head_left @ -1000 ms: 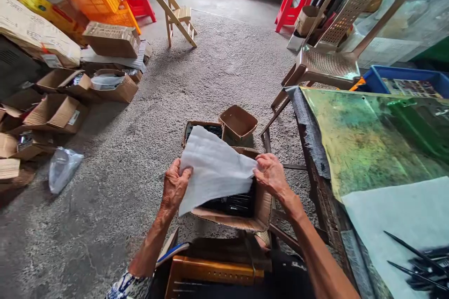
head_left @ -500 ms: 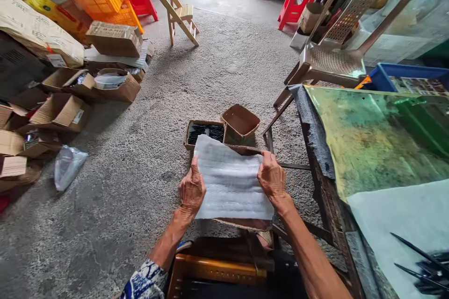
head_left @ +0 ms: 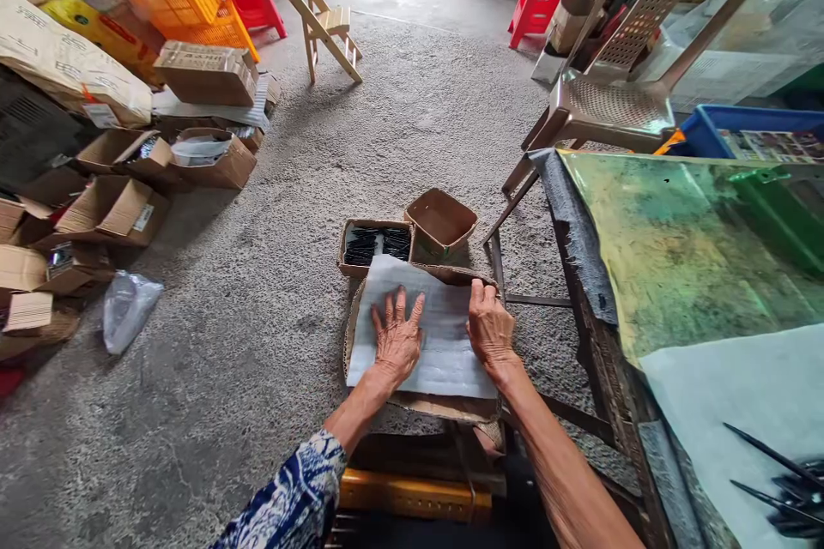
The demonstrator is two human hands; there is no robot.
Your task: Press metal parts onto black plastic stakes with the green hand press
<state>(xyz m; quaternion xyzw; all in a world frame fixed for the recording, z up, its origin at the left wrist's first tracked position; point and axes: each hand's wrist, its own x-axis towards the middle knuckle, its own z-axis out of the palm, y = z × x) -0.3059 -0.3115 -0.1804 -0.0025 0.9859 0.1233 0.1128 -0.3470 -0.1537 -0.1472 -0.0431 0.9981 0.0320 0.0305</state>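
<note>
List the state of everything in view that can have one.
left hand: open, fingers spread on the sheet
right hand: curled at the sheet's right edge, grip unclear
white sheet: spread, slightly rumpled
large box: open-topped, mostly covered by the sheet
small box: open, holding black pieces
wooden chair: unfolded, upright
plastic bag: crumpled

Head-height view, forward and down

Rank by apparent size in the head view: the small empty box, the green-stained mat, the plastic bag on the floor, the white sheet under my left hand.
1. Green-stained mat
2. White sheet
Small empty box and plastic bag: too alike to rank.
</note>
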